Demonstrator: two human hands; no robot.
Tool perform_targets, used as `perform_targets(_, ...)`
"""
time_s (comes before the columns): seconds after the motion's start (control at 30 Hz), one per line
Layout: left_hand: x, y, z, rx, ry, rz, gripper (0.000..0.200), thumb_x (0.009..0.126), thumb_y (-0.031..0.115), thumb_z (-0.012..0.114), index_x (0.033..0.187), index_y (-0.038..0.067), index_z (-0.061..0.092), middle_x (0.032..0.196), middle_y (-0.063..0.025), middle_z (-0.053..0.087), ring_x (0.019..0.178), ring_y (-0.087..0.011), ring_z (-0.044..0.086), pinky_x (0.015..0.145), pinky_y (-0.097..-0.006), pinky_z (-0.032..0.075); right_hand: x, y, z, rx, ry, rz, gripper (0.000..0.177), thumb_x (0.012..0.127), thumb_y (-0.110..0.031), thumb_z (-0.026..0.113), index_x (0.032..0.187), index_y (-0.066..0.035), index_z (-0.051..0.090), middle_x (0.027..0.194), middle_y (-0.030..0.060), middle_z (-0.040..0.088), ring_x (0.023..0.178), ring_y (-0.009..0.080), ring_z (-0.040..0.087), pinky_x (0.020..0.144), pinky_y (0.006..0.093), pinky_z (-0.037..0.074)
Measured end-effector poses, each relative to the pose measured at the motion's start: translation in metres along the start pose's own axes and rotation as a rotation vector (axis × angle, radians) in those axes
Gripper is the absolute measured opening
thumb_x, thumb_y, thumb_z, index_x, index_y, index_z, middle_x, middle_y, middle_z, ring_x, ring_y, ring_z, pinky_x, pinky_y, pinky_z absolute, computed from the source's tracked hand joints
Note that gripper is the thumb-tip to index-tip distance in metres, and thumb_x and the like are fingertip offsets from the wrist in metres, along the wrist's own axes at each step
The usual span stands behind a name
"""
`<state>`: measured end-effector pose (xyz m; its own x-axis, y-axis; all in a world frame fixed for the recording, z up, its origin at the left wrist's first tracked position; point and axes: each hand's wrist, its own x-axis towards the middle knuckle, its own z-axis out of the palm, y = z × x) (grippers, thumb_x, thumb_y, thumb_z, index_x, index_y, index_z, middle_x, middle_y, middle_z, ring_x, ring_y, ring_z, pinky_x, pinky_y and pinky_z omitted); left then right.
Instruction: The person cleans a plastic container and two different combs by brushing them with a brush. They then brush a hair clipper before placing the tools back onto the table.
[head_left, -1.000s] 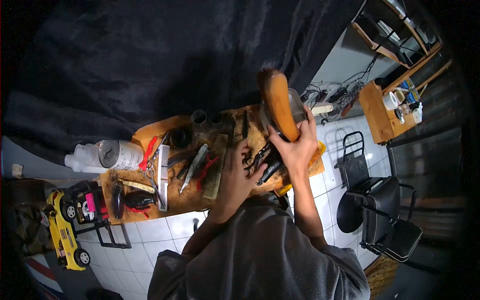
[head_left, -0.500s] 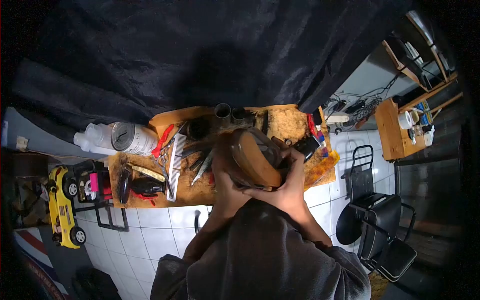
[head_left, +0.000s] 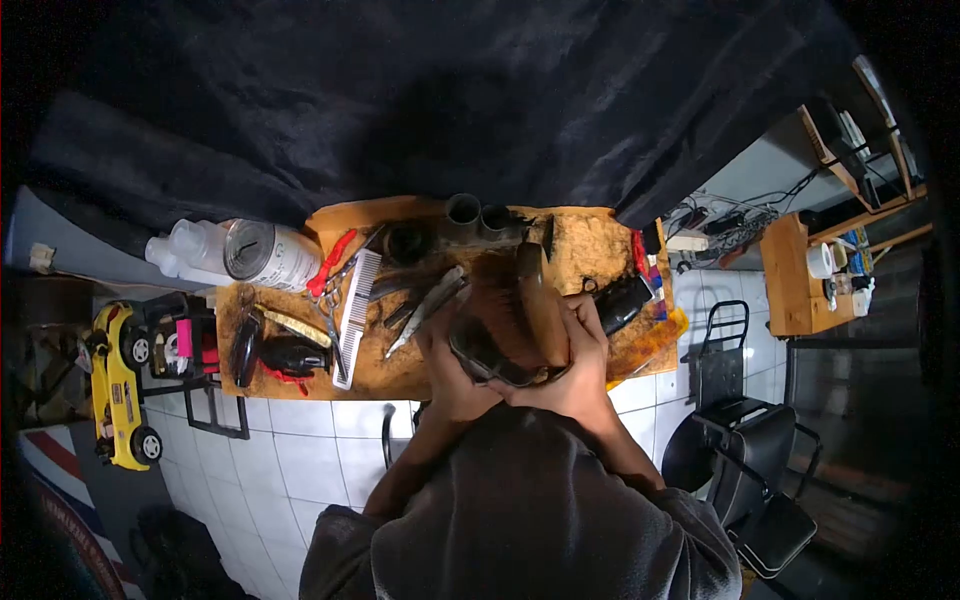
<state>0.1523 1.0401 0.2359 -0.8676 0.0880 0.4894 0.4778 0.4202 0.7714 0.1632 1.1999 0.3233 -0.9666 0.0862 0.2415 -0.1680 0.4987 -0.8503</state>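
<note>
Brush (head_left: 541, 310): held at the centre of the frame, over the near edge of the tabletop (head_left: 585, 245); tipped on edge, wooden back towards the right, bristles (head_left: 497, 315) towards the left.
Right hand (head_left: 585, 355): narrowed on the brush, gripping along the right side of the wooden back.
Left hand (head_left: 455, 385): curled round the lower left of the container (head_left: 480, 365), near the right hand at the heels.
Container: tilted, close beside the bristles; hard to tell whether touching.
Slip risk: likeliest at the brush, from smooth, curved wood and a grip on one side only; could end in a drop onto the tabletop or floor tiles (head_left: 360, 418).
Spill risk: possible from the container if tipped further; contents impossible to make out.
Snag risk: possible at the silvery tool (head_left: 425, 312), from lying so near the left hand.
Brush finish: glossy brown wood, rounded and thick; dense, dark, soft-looking bristles.
Container finish: hard and shiny, see-through in part, round-cornered, dark at the rim.
Tabletop finish: pale wood, blotched dark and rough-looking.
White comb (head_left: 356, 320): flat, straight, fine-toothed, probably plastic.
Amber piece (head_left: 650, 343): glossy, uneven in colour, at the right end of the tabletop.
Curtain (head_left: 450, 100): black, soft, loosely folded across the top of the frame.
</note>
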Motion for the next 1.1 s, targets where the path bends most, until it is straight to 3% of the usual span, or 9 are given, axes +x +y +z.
perform_targets(0.1,-0.003,-0.004,0.004,0.009,0.053,0.030,0.106,0.058,0.041,0.085,0.137,-0.005,0.031,0.129,-0.0241,0.037,0.119,-0.0391,0.035,0.100,-0.0496,0.029,0.001,0.002,-0.002,0.018,-0.006,0.006,0.078,0.044,-0.023,0.089,0.109,0.006,0.058,0.099,0.0111,0.052,0.093,0.0230,0.054,0.084,0.0328,0.045)
perform_targets(0.47,0.008,0.001,0.005,0.102,-0.008,0.151,0.100,0.066,0.041,0.083,0.137,-0.005,0.030,0.131,-0.0247,0.037,0.118,-0.0386,0.037,0.098,-0.0501,0.032,0.006,0.005,-0.010,0.063,-0.010,0.042,0.061,0.040,-0.020,0.085,0.093,0.002,0.065,0.095,0.0104,0.057,0.090,0.0254,0.050,0.082,0.0347,0.043)
perform_targets(0.7,0.010,0.006,0.003,0.050,-0.017,0.175,0.096,0.069,0.043,0.080,0.136,-0.005,0.031,0.131,-0.0264,0.038,0.116,-0.0402,0.041,0.096,-0.0516,0.034,0.006,0.015,-0.013,0.081,-0.062,0.006,0.061,0.040,-0.018,0.084,0.094,0.001,0.064,0.096,0.0111,0.055,0.092,0.0262,0.050,0.084,0.0350,0.042)
perform_targets(0.9,0.006,0.007,0.007,-0.039,-0.058,0.077,0.094,0.070,0.045,0.079,0.135,-0.006,0.032,0.131,-0.0263,0.039,0.118,-0.0405,0.041,0.097,-0.0517,0.035,0.006,0.009,-0.015,0.125,-0.035,0.034,0.063,0.040,-0.017,0.084,0.096,0.002,0.064,0.098,0.0117,0.055,0.094,0.0271,0.051,0.085,0.0348,0.041)
perform_targets(1.1,0.003,0.011,0.005,0.053,-0.030,0.111,0.094,0.070,0.044,0.079,0.135,-0.007,0.033,0.132,-0.0264,0.040,0.118,-0.0404,0.041,0.099,-0.0512,0.033,0.002,0.011,-0.013,0.153,-0.029,0.028,0.061,0.042,-0.017,0.085,0.095,0.003,0.063,0.097,0.0119,0.054,0.094,0.0269,0.052,0.085,0.0338,0.041)
